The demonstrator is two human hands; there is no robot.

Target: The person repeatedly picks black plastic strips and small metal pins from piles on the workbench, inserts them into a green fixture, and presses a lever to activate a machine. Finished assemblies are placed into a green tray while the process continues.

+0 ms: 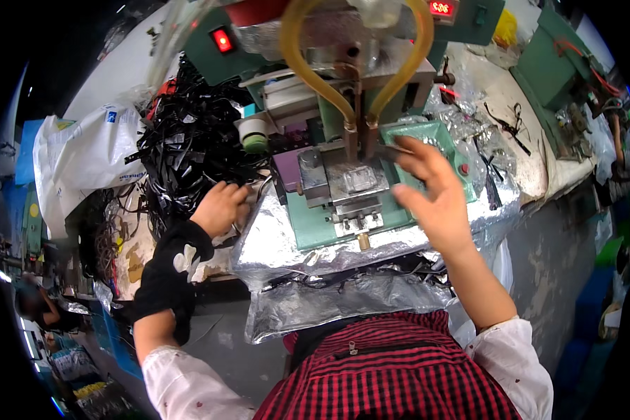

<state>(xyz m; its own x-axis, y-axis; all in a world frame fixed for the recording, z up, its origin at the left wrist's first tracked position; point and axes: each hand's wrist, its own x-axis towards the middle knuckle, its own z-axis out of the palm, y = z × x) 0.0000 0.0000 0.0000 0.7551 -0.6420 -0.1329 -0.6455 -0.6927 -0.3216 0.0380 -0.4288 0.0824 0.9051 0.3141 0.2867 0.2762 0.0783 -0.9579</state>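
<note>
My left hand (218, 210), its wrist in a black sleeve cover (171, 269), is at the near edge of a heap of black strips (189, 140). Its fingers are bent together, and whatever they hold is hidden. My right hand (437, 199) hovers at the right side of a metal fixture (357, 182), thumb and fingers apart. A dark thin piece (392, 150) lies by its fingertips; I cannot tell whether they touch it. Above the fixture, two copper-coloured electrodes (360, 140) come down from a green bench machine, fed by yellowish hoses (297, 59).
A green tray (416, 133) sits behind my right hand. Silver foil (273, 238) covers the bench front, with a foil trough (329, 308) below. A white plastic bag (84, 164) stands left of the strips. Another green machine (560, 77) is at far right.
</note>
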